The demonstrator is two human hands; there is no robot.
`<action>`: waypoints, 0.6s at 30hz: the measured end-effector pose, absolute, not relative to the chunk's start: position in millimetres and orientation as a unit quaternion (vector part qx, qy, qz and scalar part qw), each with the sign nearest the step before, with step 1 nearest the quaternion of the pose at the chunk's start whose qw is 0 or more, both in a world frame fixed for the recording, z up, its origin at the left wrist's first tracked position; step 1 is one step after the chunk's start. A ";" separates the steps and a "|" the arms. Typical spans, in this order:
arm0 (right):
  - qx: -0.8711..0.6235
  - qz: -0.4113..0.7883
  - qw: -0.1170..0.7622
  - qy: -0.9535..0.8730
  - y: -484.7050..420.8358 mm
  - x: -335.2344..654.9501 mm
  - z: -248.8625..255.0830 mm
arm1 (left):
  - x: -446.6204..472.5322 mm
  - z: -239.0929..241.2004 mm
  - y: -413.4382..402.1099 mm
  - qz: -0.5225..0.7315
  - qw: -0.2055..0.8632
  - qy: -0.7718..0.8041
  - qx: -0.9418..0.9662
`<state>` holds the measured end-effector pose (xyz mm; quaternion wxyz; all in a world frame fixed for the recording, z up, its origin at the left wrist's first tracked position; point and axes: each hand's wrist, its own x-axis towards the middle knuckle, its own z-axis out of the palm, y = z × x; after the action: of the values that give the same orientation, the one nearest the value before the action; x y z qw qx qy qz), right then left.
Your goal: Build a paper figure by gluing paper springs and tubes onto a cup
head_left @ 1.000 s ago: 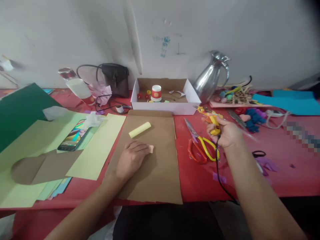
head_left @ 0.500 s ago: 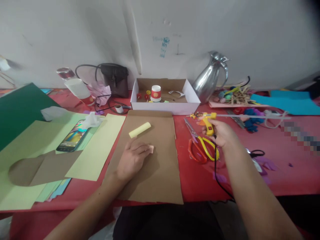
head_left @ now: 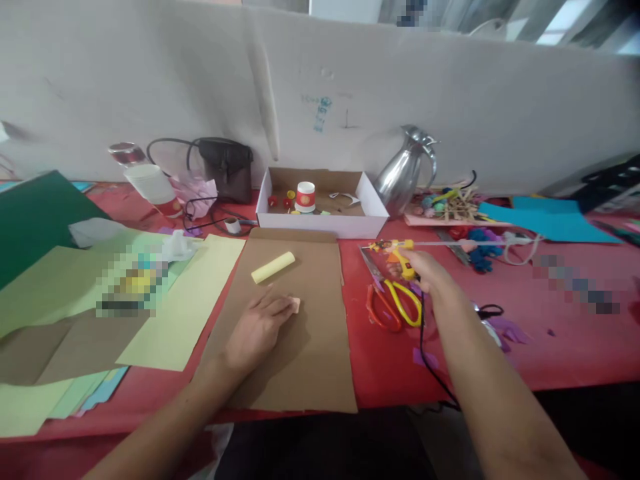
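Note:
My left hand point(head_left: 260, 328) rests over a brown cardboard sheet point(head_left: 305, 373), its fingers closed on a small pale pink paper piece point(head_left: 296, 305). Just beyond those fingers lies a rolled yellow paper tube point(head_left: 273, 267). On the right, my right hand point(head_left: 425, 268) grips a yellow glue gun point(head_left: 407, 261), nozzle toward the left. A long clear glue stick point(head_left: 465, 244) sticks out of its back, and a black cord point(head_left: 423, 333) hangs down. Below the gun are scissors point(head_left: 395, 303) with one red and one yellow handle, partly open on the red tablecloth.
A white box point(head_left: 323, 225) holding a paper cup point(head_left: 306, 197) stands behind the cardboard. A metal jug point(head_left: 403, 175) is to its right, a dark bag point(head_left: 227, 170) to its left. Paper sheets point(head_left: 170, 340) cover the left side. Blue card point(head_left: 555, 219) lies at the far right.
The view has tilted up a little, so the top of the wall shows. Both hands keep their holds on the paper piece and the glue gun, with little movement against the table.

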<state>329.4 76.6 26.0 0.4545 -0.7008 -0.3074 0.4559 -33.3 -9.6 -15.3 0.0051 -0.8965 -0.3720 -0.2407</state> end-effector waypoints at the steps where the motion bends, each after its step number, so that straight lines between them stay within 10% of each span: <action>1: -0.719 0.432 0.441 -0.319 76.6 330.9 25.7 | -33.4 -15.7 -9.8 -0.243 0.003 -0.373 -0.895; 6: -0.755 0.287 0.405 -0.427 52.2 302.5 25.3 | -31.1 -17.2 -10.4 -0.247 -0.006 -0.366 -0.897; 10: -0.485 0.161 0.275 -0.814 16.3 227.1 11.1 | -30.4 -18.9 -8.2 -0.262 -0.007 -0.376 -0.889; 18: -0.272 0.078 0.221 -0.933 6.2 179.2 -16.5 | -33.1 -21.4 -7.6 -0.330 -0.001 -0.357 -0.874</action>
<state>179.2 6.2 -16.5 0.2211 -0.2716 -0.9334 0.0779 -33.1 -7.6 -21.4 -0.0013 -0.8738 -0.3569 -0.3302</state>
